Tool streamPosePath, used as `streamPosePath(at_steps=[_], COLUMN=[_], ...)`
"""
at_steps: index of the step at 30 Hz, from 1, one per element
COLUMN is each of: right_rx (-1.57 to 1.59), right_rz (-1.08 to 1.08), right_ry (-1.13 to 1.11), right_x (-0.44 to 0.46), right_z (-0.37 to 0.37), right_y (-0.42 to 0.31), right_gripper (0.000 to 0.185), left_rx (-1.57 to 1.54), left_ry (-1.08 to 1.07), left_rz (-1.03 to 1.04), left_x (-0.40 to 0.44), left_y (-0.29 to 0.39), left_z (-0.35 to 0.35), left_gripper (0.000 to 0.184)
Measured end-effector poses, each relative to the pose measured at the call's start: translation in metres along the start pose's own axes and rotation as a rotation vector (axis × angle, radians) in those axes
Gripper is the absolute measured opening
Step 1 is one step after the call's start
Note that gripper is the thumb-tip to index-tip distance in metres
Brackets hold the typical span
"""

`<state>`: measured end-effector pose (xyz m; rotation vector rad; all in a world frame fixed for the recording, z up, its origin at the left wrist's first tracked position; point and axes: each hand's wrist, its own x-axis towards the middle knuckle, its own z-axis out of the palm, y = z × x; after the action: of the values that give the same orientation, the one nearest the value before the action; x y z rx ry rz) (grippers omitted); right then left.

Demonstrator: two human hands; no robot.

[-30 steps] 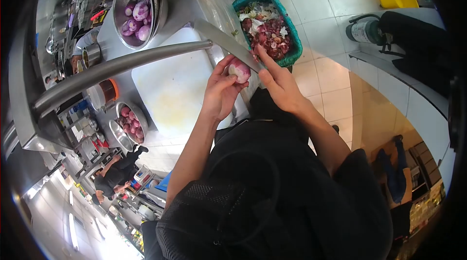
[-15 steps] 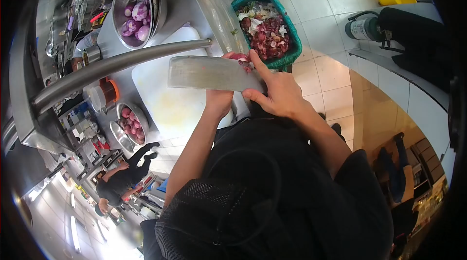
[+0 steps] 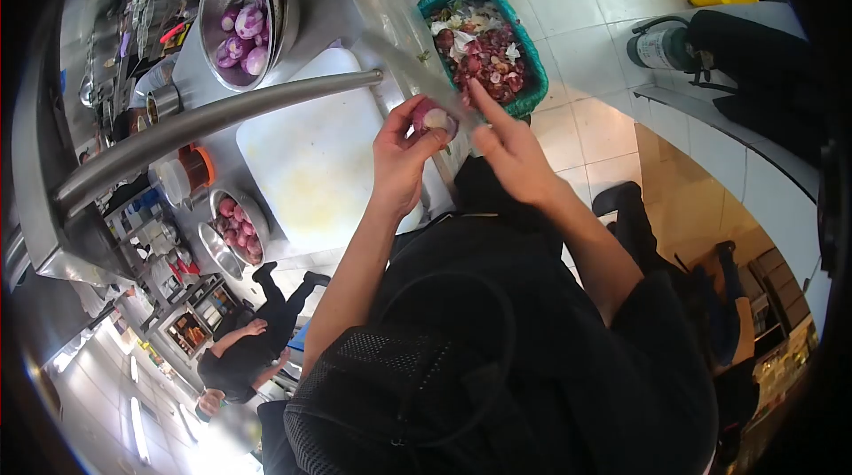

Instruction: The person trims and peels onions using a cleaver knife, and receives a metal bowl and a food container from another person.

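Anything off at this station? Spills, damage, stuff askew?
No obvious spill. Mildly odd: the white cutting board has a faint yellowish patch across its lower half, possibly a stain. The knife is blurred, so edge damage can't be judged.

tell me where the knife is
In the head view, the blurred knife is in the right hand, beside the onion in the left hand, near the scrap bin.

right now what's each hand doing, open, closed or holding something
Left hand: closed around a red onion.
Right hand: closed on a cleaver, index finger extended, blade blurred.
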<state>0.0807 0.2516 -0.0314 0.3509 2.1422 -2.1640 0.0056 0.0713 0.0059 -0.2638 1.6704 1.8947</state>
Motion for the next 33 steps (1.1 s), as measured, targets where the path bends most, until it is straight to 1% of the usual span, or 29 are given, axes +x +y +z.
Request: streamPosePath(at_steps=[1, 2, 4, 5, 7, 9, 12, 16, 18, 19, 20, 21, 22, 23, 24, 26, 28, 30, 31, 33], right_rx=[-0.108, -0.108, -0.309, -0.364, -0.376, -0.389, -0.407, -0.524, -0.561, -0.497, -0.432, -0.433, -0.035, 0.362, 0.362, 0.487, 0.507, 0.313, 0.314, -0.061], right_rz=[-0.01, -0.01, 0.01, 0.008, 0.003, -0.007, -0.022, -0.043, -0.06, -0.076, -0.094, -0.096, -0.028, 0.042, 0.043, 0.248, 0.251, 0.089, 0.091, -0.127], right_ry=[-0.065, -0.066, -0.189, -0.198, -0.195, -0.194, -0.165, -0.161, -0.154, -0.163, -0.173, -0.175, -0.114, -0.049, -0.05, -0.156, -0.138, -0.074, -0.076, -0.004], right_x=[-0.002, -0.006, -0.009, -0.009, -0.009, -0.01, -0.01, -0.01, -0.01, -0.011, -0.01, -0.007, -0.005, -0.002, 0.004, 0.012, 0.011, 0.004, 0.0, -0.006], right_z=[-0.005, -0.007, -0.007, -0.005, -0.003, -0.002, -0.001, -0.001, -0.001, -0.001, -0.001, 0.002, 0.006, 0.007, -0.001, -0.021, -0.017, -0.007, -0.003, 0.0], right_y=[-0.016, -0.027, -0.04, -0.04, -0.038, -0.038, -0.039, -0.044, -0.043, -0.038, -0.033, -0.025, -0.015, -0.007, -0.003, 0.002, -0.006, -0.004, -0.004, -0.005], right_gripper=[0.085, 0.085, 0.095, 0.102, 0.101, 0.101, 0.102, 0.1, 0.099, 0.093, 0.086, 0.086, 0.077, 0.068, 0.068, 0.058, 0.06, 0.065, 0.065, 0.077], left_rx=[-0.001, -0.02, -0.037, -0.042, -0.048, 0.008, 0.022, 0.04, 0.035, 0.034, 0.038, 0.043, 0.044, -0.027, -0.098, -0.148, -0.1, -0.116, -0.133, -0.099], left_ry=[-0.001, -0.033, -0.066, -0.059, -0.054, -0.066, -0.104, -0.096, -0.057, -0.056, -0.061, -0.064, -0.061, -0.055, -0.051, -0.041, -0.085, -0.056, -0.031, -0.053], left_rz=[0.001, 0.032, 0.062, 0.053, 0.043, 0.1, 0.063, 0.06, 0.072, 0.071, 0.021, -0.028, -0.028, -0.063, -0.098, -0.119, -0.107, -0.105, -0.104, -0.117], left_x=[0.002, 0.003, 0.002, -0.001, -0.002, -0.003, -0.004, -0.002, 0.001, -0.001, -0.003, -0.004, -0.006, -0.008, -0.01, -0.013, -0.011, -0.01, -0.009, -0.004], left_y=[-0.004, -0.008, -0.005, -0.003, -0.002, -0.002, -0.001, -0.001, -0.003, -0.002, -0.001, 0.002, 0.004, 0.005, 0.006, 0.008, 0.009, 0.009, 0.009, -0.004], left_z=[-0.003, -0.006, -0.003, -0.002, 0.0, -0.001, -0.003, -0.004, -0.004, -0.005, -0.006, -0.006, -0.006, -0.006, -0.005, -0.001, -0.002, -0.002, -0.001, -0.016], left_gripper=[0.056, 0.056, 0.056, 0.056, 0.057, 0.059, 0.06, 0.059, 0.06, 0.06, 0.058, 0.057, 0.057, 0.055, 0.054, 0.054, 0.054, 0.052, 0.051, 0.052])
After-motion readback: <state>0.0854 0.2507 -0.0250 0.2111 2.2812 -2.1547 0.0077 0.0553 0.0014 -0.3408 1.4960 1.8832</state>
